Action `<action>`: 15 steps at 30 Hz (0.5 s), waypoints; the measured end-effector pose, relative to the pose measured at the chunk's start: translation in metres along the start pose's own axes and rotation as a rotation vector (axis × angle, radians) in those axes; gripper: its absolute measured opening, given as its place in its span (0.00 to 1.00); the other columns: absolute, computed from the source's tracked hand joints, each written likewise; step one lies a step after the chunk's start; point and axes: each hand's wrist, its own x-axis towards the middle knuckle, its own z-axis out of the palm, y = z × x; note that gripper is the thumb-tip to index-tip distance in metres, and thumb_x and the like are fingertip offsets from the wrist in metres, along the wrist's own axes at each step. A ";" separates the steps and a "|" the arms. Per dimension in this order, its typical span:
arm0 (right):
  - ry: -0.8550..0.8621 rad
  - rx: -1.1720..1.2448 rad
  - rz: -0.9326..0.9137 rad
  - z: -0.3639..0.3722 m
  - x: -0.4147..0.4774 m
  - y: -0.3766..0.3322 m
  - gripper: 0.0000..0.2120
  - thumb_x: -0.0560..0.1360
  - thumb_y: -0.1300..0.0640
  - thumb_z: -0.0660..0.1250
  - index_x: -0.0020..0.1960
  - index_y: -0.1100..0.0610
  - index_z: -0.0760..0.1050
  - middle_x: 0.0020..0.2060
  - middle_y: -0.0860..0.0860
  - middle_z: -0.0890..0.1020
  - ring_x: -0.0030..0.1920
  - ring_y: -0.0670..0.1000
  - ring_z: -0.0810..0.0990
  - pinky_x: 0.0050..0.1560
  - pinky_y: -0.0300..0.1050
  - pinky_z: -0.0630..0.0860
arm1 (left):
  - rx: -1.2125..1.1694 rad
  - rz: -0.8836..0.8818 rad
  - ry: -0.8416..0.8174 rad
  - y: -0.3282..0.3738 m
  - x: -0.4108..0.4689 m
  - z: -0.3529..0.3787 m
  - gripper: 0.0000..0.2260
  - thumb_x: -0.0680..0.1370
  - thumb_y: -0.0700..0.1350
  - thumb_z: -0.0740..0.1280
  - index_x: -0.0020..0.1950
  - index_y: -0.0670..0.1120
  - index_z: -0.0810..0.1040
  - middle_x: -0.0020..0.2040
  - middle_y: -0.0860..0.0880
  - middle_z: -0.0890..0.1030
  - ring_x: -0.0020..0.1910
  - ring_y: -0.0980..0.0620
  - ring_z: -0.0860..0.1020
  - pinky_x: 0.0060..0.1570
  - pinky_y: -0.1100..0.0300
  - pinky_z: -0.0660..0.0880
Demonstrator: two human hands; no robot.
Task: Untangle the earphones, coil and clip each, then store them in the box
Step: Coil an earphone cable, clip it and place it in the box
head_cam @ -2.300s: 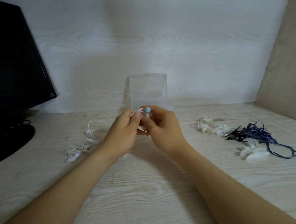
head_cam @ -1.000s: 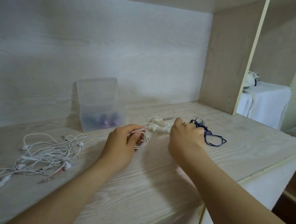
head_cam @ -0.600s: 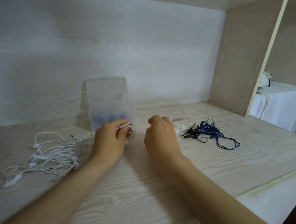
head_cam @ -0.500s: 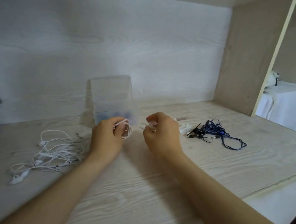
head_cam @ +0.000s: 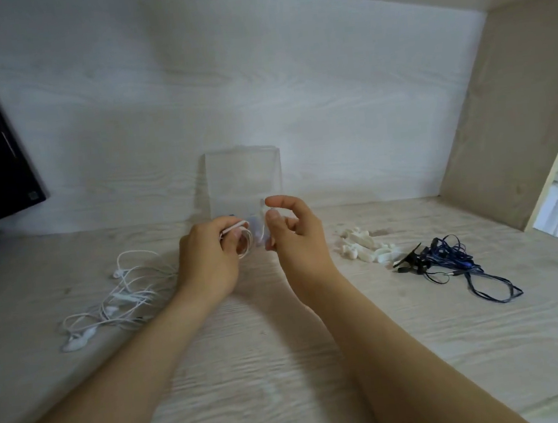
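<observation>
Waiting on the surface point(head_cam: 287, 365) are a white tangle point(head_cam: 131, 292) at left and blue earphones point(head_cam: 448, 259) and spare clips point(head_cam: 364, 247) at right. The box point(head_cam: 243, 177) is standing open behind them, ready for storing. The left hand point(head_cam: 207, 260) is gripping a white coil point(head_cam: 245, 246) in front of the box, ring on edge and facing right. The right hand point(head_cam: 299, 240) is pinching a clip point(head_cam: 263, 223) just beside the coil, long axis roughly upright, probably to fasten it.

The desk surface point(head_cam: 491, 344) is pale wood grain, matt. The box point(head_cam: 243, 177) is translucent frosted plastic. The clips point(head_cam: 360, 245) are smooth white plastic.
</observation>
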 end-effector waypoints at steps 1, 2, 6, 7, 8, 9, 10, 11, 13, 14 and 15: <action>-0.020 0.056 0.022 0.000 -0.001 0.001 0.08 0.84 0.59 0.67 0.63 0.58 0.78 0.38 0.58 0.79 0.39 0.52 0.78 0.45 0.45 0.79 | -0.003 0.005 0.003 0.000 0.000 -0.002 0.09 0.82 0.41 0.70 0.56 0.48 0.89 0.51 0.50 0.88 0.52 0.49 0.84 0.50 0.59 0.75; -0.034 0.114 0.050 -0.001 -0.002 0.002 0.10 0.83 0.58 0.69 0.63 0.58 0.78 0.39 0.60 0.81 0.41 0.53 0.81 0.48 0.46 0.82 | -0.005 0.008 0.007 0.002 -0.001 -0.003 0.09 0.82 0.41 0.69 0.56 0.49 0.89 0.50 0.51 0.88 0.50 0.49 0.84 0.50 0.57 0.76; -0.095 0.355 0.138 -0.008 -0.004 0.004 0.14 0.82 0.60 0.71 0.65 0.66 0.79 0.50 0.67 0.85 0.51 0.61 0.87 0.61 0.56 0.83 | -0.012 0.018 0.033 0.002 0.001 -0.006 0.09 0.82 0.40 0.69 0.53 0.48 0.89 0.45 0.51 0.88 0.47 0.48 0.84 0.48 0.56 0.75; -0.115 0.391 0.156 -0.010 -0.005 0.004 0.14 0.83 0.61 0.69 0.66 0.67 0.78 0.53 0.68 0.85 0.54 0.61 0.87 0.64 0.58 0.81 | -0.014 0.022 0.031 0.002 0.002 -0.007 0.08 0.82 0.40 0.69 0.51 0.48 0.89 0.44 0.50 0.88 0.46 0.47 0.84 0.49 0.53 0.77; -0.137 0.420 0.172 -0.012 -0.006 0.004 0.14 0.83 0.63 0.68 0.67 0.67 0.78 0.54 0.67 0.85 0.55 0.61 0.87 0.65 0.58 0.81 | -0.019 0.021 0.027 0.001 0.002 -0.008 0.08 0.82 0.40 0.69 0.51 0.47 0.88 0.43 0.50 0.88 0.46 0.46 0.84 0.50 0.51 0.78; -0.154 0.443 0.185 -0.013 -0.008 0.003 0.13 0.84 0.65 0.66 0.67 0.68 0.78 0.54 0.65 0.86 0.55 0.60 0.87 0.64 0.57 0.81 | -0.030 0.013 0.025 0.001 0.002 -0.009 0.08 0.82 0.40 0.69 0.51 0.48 0.88 0.43 0.51 0.88 0.46 0.47 0.84 0.52 0.50 0.79; -0.165 0.462 0.197 -0.015 -0.009 0.003 0.13 0.84 0.66 0.65 0.67 0.68 0.78 0.54 0.64 0.86 0.55 0.60 0.87 0.64 0.56 0.81 | -0.042 0.003 0.025 0.001 0.001 -0.010 0.08 0.82 0.40 0.69 0.52 0.48 0.88 0.44 0.52 0.88 0.47 0.48 0.84 0.53 0.50 0.79; -0.175 0.471 0.201 -0.016 -0.010 0.002 0.12 0.84 0.67 0.64 0.66 0.67 0.78 0.53 0.62 0.87 0.56 0.60 0.86 0.63 0.54 0.82 | -0.054 -0.004 0.028 0.002 0.001 -0.011 0.08 0.82 0.40 0.70 0.53 0.49 0.88 0.45 0.53 0.88 0.48 0.49 0.84 0.54 0.50 0.79; -0.204 0.470 0.195 -0.018 -0.012 0.000 0.12 0.85 0.68 0.62 0.65 0.66 0.79 0.52 0.60 0.87 0.58 0.59 0.86 0.62 0.51 0.82 | -0.069 -0.007 0.034 0.002 0.000 -0.012 0.08 0.82 0.41 0.70 0.55 0.49 0.88 0.47 0.53 0.88 0.50 0.49 0.84 0.56 0.50 0.79; -0.213 0.473 0.203 -0.018 -0.013 -0.001 0.12 0.85 0.68 0.61 0.65 0.66 0.79 0.52 0.60 0.87 0.58 0.59 0.85 0.62 0.50 0.82 | -0.071 -0.009 0.035 0.003 0.000 -0.013 0.08 0.82 0.41 0.70 0.55 0.49 0.88 0.48 0.53 0.88 0.51 0.49 0.84 0.57 0.50 0.79; -0.215 0.485 0.220 -0.018 -0.013 -0.002 0.13 0.86 0.68 0.59 0.65 0.66 0.79 0.53 0.60 0.87 0.59 0.60 0.85 0.61 0.49 0.82 | -0.070 -0.012 0.036 0.003 0.000 -0.013 0.08 0.82 0.41 0.70 0.56 0.50 0.88 0.49 0.53 0.88 0.52 0.49 0.84 0.57 0.50 0.79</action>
